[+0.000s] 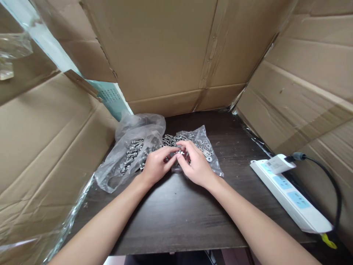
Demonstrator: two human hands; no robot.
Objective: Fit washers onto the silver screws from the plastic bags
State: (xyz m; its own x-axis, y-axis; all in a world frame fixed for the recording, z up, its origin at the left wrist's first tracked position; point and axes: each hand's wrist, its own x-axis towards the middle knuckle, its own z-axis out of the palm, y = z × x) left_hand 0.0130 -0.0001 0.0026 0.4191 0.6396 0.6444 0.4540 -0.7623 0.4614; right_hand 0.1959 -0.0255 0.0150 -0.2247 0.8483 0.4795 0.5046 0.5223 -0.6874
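My left hand and my right hand meet over the middle of the table. Their fingertips pinch a small shiny metal fastener, partly hidden, so I cannot tell whether it is a bolt, a washer or both. Left of my left hand, a crumpled clear plastic bag holds many bolts. Just beyond my hands lie more bolts. A flat clear bag reaches under and past my right hand, with loose washers and other small metal parts on it.
The dark wooden table is walled by cardboard at the left, back and right. A white power strip lies at the right with a white plug-in adapter and a black cable.
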